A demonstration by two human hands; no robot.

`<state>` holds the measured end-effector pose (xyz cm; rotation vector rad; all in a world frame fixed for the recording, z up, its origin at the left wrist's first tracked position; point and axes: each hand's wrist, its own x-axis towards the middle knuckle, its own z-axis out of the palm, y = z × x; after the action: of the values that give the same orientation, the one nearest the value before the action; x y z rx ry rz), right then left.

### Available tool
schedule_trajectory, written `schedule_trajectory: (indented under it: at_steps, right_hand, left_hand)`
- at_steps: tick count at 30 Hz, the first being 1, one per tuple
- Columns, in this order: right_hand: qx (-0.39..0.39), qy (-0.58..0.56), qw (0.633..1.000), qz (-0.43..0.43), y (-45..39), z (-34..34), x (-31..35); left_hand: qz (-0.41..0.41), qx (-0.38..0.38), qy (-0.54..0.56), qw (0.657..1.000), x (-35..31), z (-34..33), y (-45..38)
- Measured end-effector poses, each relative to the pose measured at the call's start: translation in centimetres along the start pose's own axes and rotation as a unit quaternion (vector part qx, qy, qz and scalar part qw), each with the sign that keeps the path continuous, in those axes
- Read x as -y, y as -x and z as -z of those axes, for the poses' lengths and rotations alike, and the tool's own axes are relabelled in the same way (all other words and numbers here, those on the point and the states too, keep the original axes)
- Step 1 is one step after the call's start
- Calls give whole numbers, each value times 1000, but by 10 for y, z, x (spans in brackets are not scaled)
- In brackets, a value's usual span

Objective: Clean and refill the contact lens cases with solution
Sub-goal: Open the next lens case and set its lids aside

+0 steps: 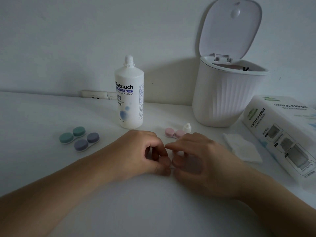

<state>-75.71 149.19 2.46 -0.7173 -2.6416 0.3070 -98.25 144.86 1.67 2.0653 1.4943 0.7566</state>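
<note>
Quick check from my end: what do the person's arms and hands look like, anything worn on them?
Both forearms are bare up to the frame edge, no sleeves in view. The left hand and right hand show no gloves, rings, watch or wristband. Visible fingernails look short and unpainted.

Both forearms reach in from 6 o'clock; left hand [142,151] and right hand [196,156] meet fingertip to fingertip, fingers curled.

Both hands, left [145,151] and right [196,156], fingers curled, meet over small white object [179,153]; uncapped solution bottle [129,96] behind.
</note>
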Motion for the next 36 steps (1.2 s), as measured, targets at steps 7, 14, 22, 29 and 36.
schedule_trajectory:
  at_steps: [7,14,22,29,36]
  right_hand:
    - [-26,16,1000,-4,-2,-3,-1]
    - [-119,-97,982,-112,-2,10,-5]
    - [-137,24,942,-307,-2,7,-21]
    - [-142,21,959,-245,1,11,-14]
    - [21,-90,986,-142,1,9,-3]
  left_hand:
    - [1,2,-3,1000,1,0,0]
    - [7,2,3,1000,0,0,0]
    - [2,-2,10,1000,0,0,1]
    - [0,0,0,1000,0,0,1]
    - [-10,-3,-5,1000,2,0,0]
